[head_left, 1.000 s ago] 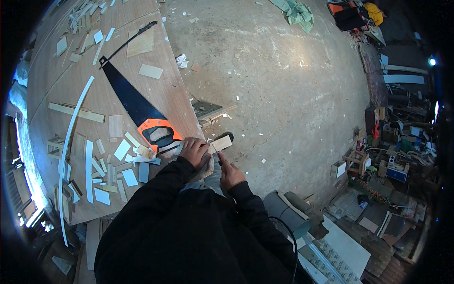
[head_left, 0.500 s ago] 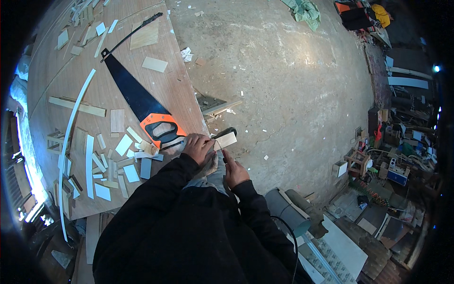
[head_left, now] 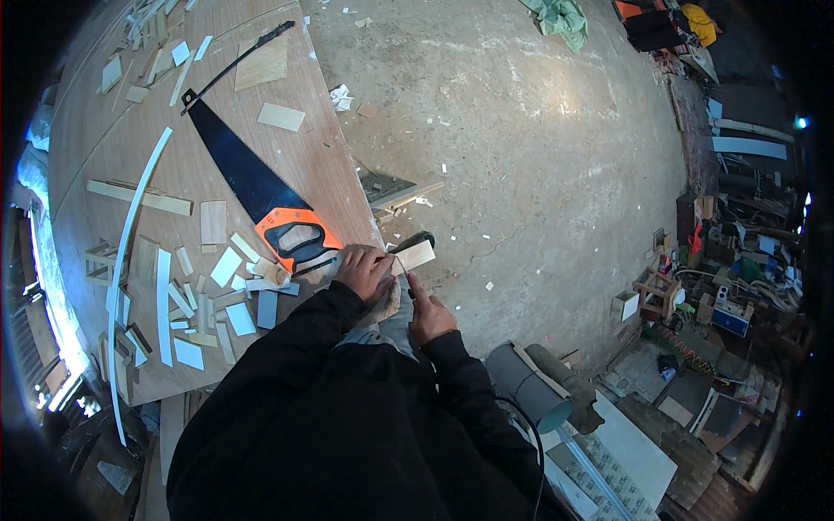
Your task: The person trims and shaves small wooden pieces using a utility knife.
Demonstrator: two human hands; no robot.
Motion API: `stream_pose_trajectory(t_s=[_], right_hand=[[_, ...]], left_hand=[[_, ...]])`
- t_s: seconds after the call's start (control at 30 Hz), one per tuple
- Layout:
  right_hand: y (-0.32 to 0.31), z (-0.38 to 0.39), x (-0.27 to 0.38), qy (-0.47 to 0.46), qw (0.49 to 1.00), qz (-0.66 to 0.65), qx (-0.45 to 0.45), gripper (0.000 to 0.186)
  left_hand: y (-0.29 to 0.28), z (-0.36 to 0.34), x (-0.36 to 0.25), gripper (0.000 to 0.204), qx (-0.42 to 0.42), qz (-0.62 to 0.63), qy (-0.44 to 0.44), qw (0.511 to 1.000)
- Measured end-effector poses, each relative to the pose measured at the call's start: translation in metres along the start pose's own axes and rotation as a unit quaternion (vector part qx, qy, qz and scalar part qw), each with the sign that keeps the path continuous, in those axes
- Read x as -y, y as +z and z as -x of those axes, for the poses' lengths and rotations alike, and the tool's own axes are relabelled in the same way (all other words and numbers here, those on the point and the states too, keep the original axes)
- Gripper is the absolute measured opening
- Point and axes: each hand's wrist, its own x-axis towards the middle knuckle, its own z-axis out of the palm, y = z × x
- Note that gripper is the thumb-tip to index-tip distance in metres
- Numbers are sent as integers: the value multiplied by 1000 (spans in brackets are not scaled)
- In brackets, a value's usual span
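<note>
At the table's near right corner, a small pale wood block (head_left: 415, 256) juts out past the edge. My left hand (head_left: 363, 273) is closed over its left end and presses it down. My right hand (head_left: 432, 317) grips a slim hand tool (head_left: 410, 281), whose narrow blade meets the block close to my left fingers. The exact kind of tool cannot be made out. Just left of my hands lies a handsaw (head_left: 243, 165) with a dark blade and an orange-and-black handle. A black rounded object (head_left: 421, 238) shows behind the block.
Several wood offcuts (head_left: 228, 266) and a long curved pale strip (head_left: 137, 204) lie about the wooden table (head_left: 326, 187). A thin dark saw-like tool (head_left: 239, 65) rests farther back. Grey rolls (head_left: 526, 388) stand at my right. Scraps dot the concrete floor (head_left: 539, 200); clutter lines the far right.
My view has shifted very slightly. Both hands, the block and the slim tool stay in nearly the same place.
</note>
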Motion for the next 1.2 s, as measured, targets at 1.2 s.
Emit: stream_pose_trajectory(t_s=[1.2], right_hand=[[-39,48,-8,156,985,22,74,62]], left_hand=[[-11,-9,0,40,-59,13,-15,998]])
